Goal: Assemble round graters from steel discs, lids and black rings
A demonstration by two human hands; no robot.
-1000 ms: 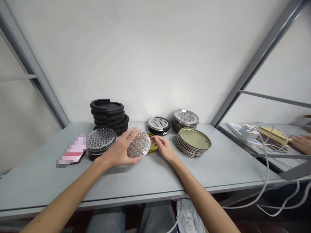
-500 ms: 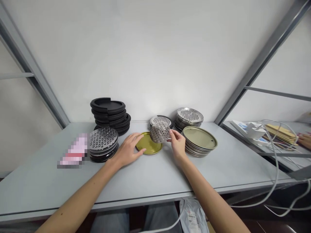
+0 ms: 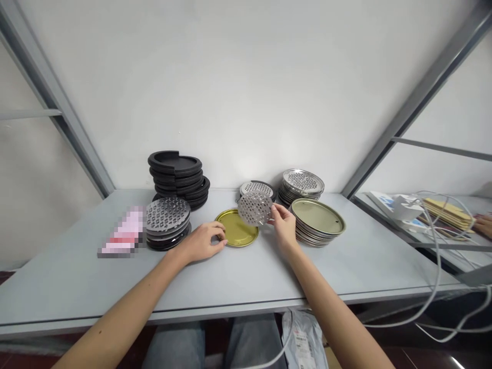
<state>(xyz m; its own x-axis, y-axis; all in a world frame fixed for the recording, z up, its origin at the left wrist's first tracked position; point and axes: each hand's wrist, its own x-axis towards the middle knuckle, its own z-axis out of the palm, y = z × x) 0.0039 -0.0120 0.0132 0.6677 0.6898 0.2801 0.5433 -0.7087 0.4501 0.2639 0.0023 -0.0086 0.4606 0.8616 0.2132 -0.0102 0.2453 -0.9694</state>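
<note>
My right hand [image 3: 283,223] pinches a round metal grater disc [image 3: 254,207] by its right edge, between thumb and fingers. The disc is tilted up above a shallow gold round lid [image 3: 242,237] and hides part of its far side. At the lid's left rim, my left hand [image 3: 205,241] has its fingers curled and its thumb close to them, gripping the edge. A stack of similar perforated discs [image 3: 168,214] stands to the left of this hand. Beside my right hand is a stack of olive-gold round lids [image 3: 317,218].
Black ring-shaped holders [image 3: 177,171] are piled at the back left. At the back stand a white-topped perforated disc [image 3: 257,189] and a stack of silver graters [image 3: 303,182]. A blurred pink item [image 3: 125,233] lies left. Cables [image 3: 434,256] hang right, near another person's hand [image 3: 483,224].
My left hand's fingers have drawn in from spread over the gold lid to curled at its left rim. The grater disc has turned slightly in my right hand.
</note>
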